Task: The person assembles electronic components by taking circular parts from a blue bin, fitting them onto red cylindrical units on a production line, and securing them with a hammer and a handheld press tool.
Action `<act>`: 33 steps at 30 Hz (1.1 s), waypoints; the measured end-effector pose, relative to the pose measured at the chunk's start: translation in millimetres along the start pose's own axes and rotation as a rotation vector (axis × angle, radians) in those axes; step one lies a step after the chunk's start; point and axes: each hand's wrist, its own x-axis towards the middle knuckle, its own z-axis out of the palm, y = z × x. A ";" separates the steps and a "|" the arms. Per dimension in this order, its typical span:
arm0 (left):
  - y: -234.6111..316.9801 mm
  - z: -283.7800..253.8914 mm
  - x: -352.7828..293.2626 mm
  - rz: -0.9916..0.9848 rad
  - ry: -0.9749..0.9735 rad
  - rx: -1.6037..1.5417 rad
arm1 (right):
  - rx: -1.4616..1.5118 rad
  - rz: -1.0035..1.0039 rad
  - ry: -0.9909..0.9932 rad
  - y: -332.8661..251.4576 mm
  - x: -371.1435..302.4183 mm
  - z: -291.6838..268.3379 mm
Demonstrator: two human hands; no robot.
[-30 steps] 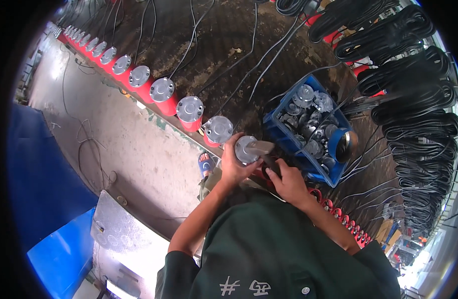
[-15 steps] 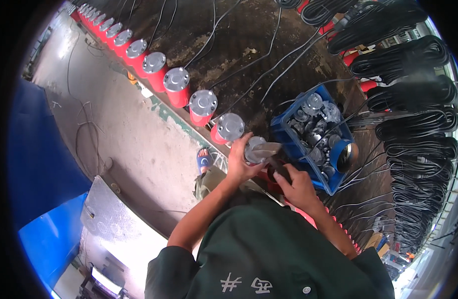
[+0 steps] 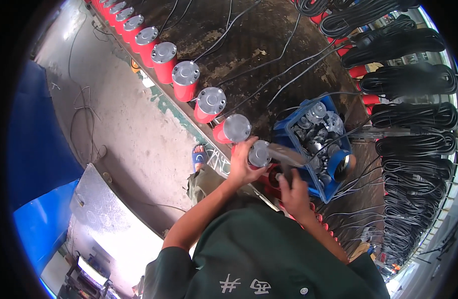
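My left hand is wrapped round the side of a red cylinder topped by a round silver metal cap. In my right hand is a hammer, its dark handle gripped and its head smeared by motion. The hammer's head is just right of the cap; whether the two touch I cannot tell. Just beyond my left hand stands another capped red cylinder, tilted a little. Below the hammer, an open red cylinder shows a dark inside, partly hidden by my right hand.
A blue crate of loose silver caps stands to the right, with a roll of blue tape on it. Capped red cylinders line the worn table's left edge. Coiled black cables lie along the right side; loose cables cross the tabletop.
The hammer's head has swung right, off the cap, and my right hand has shifted slightly. My left hand keeps its grip on the cylinder. The whole view has shifted a little.
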 end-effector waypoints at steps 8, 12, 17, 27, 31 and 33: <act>-2.6 -2.7 -6.2 -0.101 0.042 -0.093 | 0.111 0.067 -0.232 -36.2 18.3 -26.8; 0.3 0.1 -2.9 -0.107 -0.002 -0.140 | 0.052 0.028 -0.096 7.1 -1.0 12.1; 3.4 -3.6 -0.7 -0.048 -0.011 -0.063 | 0.026 0.066 -0.120 17.0 6.9 16.1; -7.5 -4.2 4.6 0.009 -0.028 -0.061 | -0.102 0.081 -0.022 8.1 -10.3 14.0; -13.2 -7.8 -0.1 -0.028 -0.082 -0.068 | -0.010 0.221 -0.155 -15.4 1.0 14.3; -9.6 -10.3 -1.8 -0.026 -0.066 -0.063 | 0.058 0.256 -0.171 -33.2 3.3 -1.9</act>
